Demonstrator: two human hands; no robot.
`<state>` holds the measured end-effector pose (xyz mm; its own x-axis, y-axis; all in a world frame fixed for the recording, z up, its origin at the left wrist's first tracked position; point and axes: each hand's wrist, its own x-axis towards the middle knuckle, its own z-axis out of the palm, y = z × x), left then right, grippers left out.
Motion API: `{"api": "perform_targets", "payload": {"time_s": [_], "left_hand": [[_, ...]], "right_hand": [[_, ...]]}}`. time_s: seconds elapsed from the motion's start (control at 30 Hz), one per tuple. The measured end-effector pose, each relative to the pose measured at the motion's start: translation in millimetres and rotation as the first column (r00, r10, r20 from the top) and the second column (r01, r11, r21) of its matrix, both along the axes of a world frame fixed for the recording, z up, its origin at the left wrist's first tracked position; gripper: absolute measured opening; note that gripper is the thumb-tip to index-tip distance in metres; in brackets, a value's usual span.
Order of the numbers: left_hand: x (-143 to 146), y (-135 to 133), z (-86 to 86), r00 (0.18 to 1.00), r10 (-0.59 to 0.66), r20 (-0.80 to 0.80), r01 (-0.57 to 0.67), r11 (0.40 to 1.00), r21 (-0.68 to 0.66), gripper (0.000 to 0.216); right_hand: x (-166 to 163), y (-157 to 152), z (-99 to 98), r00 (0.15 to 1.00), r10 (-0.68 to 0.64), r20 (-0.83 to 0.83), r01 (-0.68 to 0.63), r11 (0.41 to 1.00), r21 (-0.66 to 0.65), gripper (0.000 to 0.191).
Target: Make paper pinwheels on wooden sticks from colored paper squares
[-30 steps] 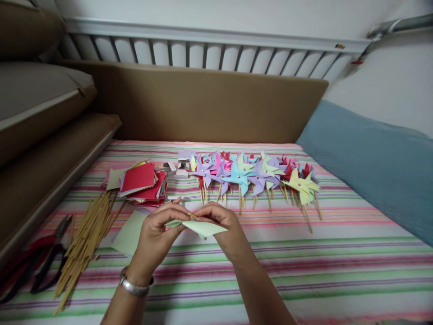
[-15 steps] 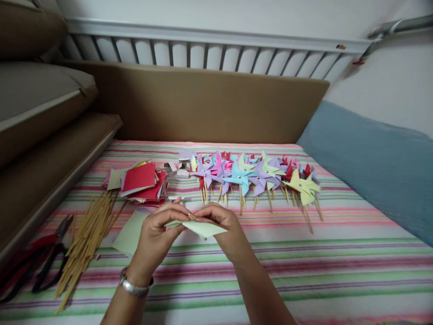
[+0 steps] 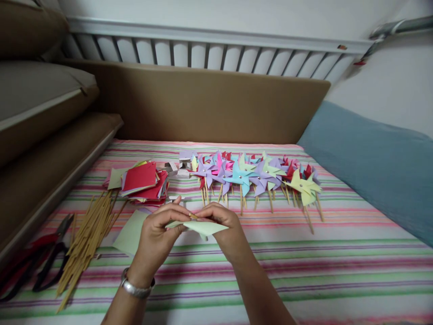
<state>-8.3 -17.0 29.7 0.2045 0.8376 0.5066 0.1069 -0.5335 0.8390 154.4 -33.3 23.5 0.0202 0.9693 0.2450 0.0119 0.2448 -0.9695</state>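
Note:
Both my hands are raised over the striped sheet (image 3: pixel 304 266) and pinch a folded pale green paper (image 3: pixel 204 227) between them. My left hand (image 3: pixel 156 237), with a silver bracelet on the wrist, grips its left end; my right hand (image 3: pixel 223 228) grips the top edge, fingers closed. A thin wooden stick tip shows where the fingertips meet. Another pale green square (image 3: pixel 130 232) lies flat under my left hand.
A row of finished paper pinwheels (image 3: pixel 253 176) on sticks lies beyond my hands. A stack of coloured paper squares (image 3: pixel 142 180) sits at left, with a bundle of wooden sticks (image 3: pixel 86 239) and red-handled pliers (image 3: pixel 37 262) nearer. A blue cushion (image 3: pixel 372 167) borders the right.
My hands and the green paper stay almost as they were; the fingers have shifted very slightly on the fold.

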Motion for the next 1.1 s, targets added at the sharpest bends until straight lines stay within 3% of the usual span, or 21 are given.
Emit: {"api": "perform_targets", "payload": {"time_s": [0.8, 1.1], "left_hand": [[0.4, -2.1, 0.9, 0.999, 0.029, -0.018, -0.029, 0.999, -0.025, 0.006], [-5.9, -0.2, -7.0, 0.995, 0.053, -0.080, -0.057, 0.998, -0.041, 0.002]], "right_hand": [[-3.4, 0.7, -2.5, 0.999, -0.036, 0.001, 0.035, 0.995, 0.088, 0.010], [-5.9, -2.0, 6.5, 0.998, -0.058, -0.003, 0.058, 0.997, 0.053, 0.013]]}}
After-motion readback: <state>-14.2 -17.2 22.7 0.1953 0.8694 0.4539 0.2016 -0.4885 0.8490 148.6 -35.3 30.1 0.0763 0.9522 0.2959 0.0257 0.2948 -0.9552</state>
